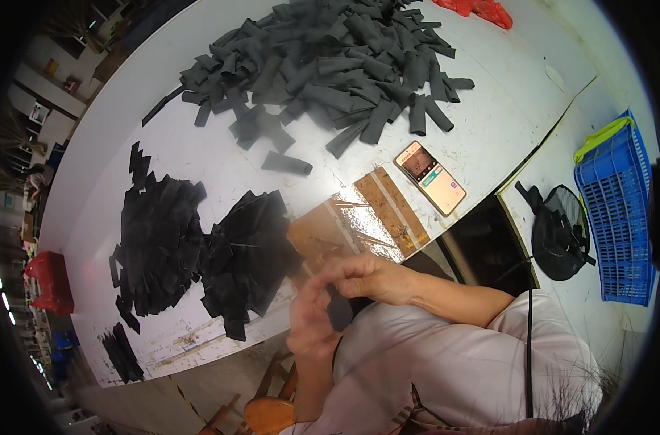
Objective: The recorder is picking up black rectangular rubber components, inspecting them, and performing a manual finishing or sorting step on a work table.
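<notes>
Close to my body, beside the table's near edge, my two hands come together around a small dark grey fabric piece (pixel 339 312). My left hand (pixel 309 319) curls about its left side, slightly smeared by motion. Over its top edge, my right hand (pixel 377 280) pinches with thumb and fingers. Just beyond my hands lies a brown board (pixel 337 225) covered with shiny clear tape. To its left, flat black fabric pieces lie in two heaps, a nearer heap (pixel 246 254) and a farther-left heap (pixel 159 246).
A big pile of grey fabric tubes (pixel 344 72) covers the table's far side, one loose tube (pixel 286 163) nearer. A lit phone (pixel 431 177) lies right of the board. At right are a black mesh bag (pixel 559 232) and blue basket (pixel 616 217). A wooden stool (pixel 270 415) stands below.
</notes>
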{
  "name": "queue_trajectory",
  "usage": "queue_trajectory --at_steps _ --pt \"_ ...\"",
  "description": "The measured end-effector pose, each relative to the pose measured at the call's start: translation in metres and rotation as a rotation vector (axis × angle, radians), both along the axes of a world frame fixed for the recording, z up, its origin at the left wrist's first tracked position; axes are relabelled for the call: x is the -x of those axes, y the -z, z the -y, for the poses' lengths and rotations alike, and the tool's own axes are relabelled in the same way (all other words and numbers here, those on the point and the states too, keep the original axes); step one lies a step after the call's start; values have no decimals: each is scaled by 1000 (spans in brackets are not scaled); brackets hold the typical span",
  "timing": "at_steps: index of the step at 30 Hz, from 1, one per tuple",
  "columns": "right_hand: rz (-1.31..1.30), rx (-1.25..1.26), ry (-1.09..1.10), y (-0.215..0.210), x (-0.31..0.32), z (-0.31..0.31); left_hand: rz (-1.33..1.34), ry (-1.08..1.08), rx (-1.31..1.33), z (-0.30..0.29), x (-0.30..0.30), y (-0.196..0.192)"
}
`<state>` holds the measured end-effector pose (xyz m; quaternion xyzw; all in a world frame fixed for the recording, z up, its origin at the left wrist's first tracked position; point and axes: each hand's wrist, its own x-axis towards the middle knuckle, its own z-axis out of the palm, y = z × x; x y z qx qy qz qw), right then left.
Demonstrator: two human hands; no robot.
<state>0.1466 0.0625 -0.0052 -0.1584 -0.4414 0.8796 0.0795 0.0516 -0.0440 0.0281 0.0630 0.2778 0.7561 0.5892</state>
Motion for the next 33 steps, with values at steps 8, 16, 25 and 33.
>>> queue_trajectory --at_steps 8,16,25,33 --pt "3 -860 221 -30 3 -19 -1052 -490 390 -18 -21 10" --pt "89 -1029 338 -64 4 -20 -605 -301 221 -22 0 -14" --pt "-135 -790 132 -99 21 -48 -32 -34 -512 -48 23 -42" --pt "132 -37 55 -19 24 -61 773 -61 -13 -54 35 33"
